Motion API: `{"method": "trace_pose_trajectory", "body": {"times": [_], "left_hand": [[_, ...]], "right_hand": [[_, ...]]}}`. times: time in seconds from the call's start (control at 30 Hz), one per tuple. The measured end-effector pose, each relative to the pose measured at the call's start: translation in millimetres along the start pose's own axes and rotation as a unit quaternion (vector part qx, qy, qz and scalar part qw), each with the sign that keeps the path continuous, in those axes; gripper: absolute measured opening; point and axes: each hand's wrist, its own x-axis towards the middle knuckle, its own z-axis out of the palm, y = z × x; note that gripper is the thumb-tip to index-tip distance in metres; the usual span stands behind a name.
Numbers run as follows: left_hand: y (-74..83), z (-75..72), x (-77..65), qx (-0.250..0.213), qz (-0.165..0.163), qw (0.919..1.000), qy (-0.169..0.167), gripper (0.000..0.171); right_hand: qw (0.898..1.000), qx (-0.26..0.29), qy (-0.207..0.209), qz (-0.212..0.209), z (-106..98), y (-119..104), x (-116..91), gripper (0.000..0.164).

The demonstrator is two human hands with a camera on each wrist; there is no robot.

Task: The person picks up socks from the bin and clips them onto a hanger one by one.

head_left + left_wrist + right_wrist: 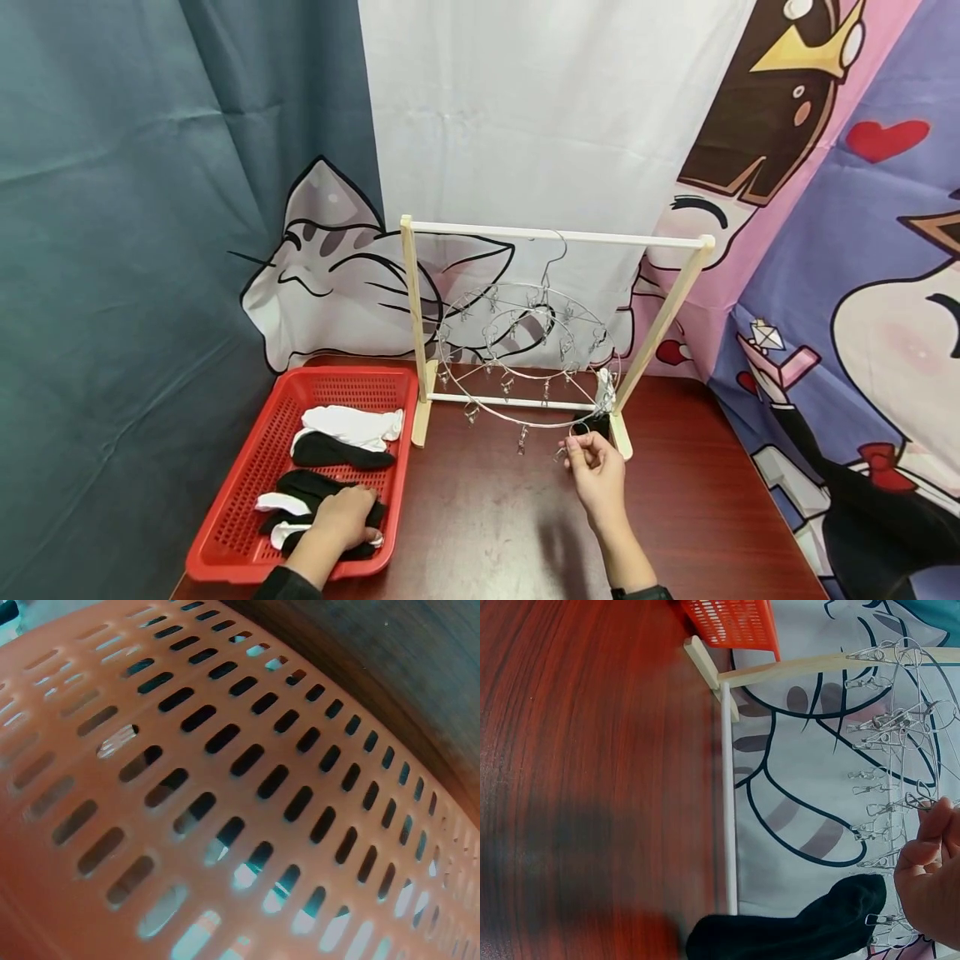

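Observation:
My left hand (339, 518) reaches into a red plastic basket (225, 517) and rests on black socks (311, 482) with white parts; its fingertips are hidden among them. Farther back in the basket lie a white sock (352, 425) and a black sock (341, 452). At the front right rim of a round wire clip hanger (480, 406), my right hand (603, 479) pinches a small metal clip (921, 796) between thumb and fingers. A black sock (795, 922) hangs from a clip on the same hanger, partly behind that hand in the head view. Beside it hangs a whitish item (603, 390).
The hanger hooks over the white top bar (480, 229) of a wooden-legged stand (667, 321) on a dark red-brown table (480, 517). Printed curtains (525, 125) close off the back and sides. The basket's slotted wall (247, 757) fills the left wrist view.

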Motion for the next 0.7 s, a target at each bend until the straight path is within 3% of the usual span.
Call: {"method": "trace_pose_trajectory", "body": {"times": [0.13, 0.23, 0.33, 0.5, 0.7], "left_hand": [[-1.8, -1.4, 0.3, 0.006, -0.004, 0.9999, 0.01, 0.027], [-5.0, -6.4, -0.4, 0.002, -0.006, 0.999, 0.044, 0.023], [-10.0, -16.2, -1.7, -0.024, -0.015, 0.9964, 0.08, 0.029], [-17.9, -33.7, -1.4, -0.108, -0.045, 0.9857, 0.122, 0.046], [-25.2, -36.5, -0.9, -0.153, -0.065, 0.9734, 0.158, 0.054]], "right_hand": [[1.0, -0.002, -0.006, -0.008, -1, -1, 0, 0.012], [1.0, -0.005, -0.008, -0.01, -1, -1, 0, 0.011], [1.0, -0.01, -0.009, -0.007, -1, -1, 0, 0.012], [1.0, -0.011, -0.01, -0.013, 0, -1, -1, 0.013], [1.0, -0.007, -0.016, -0.009, 1, -2, -1, 0.014]]}}
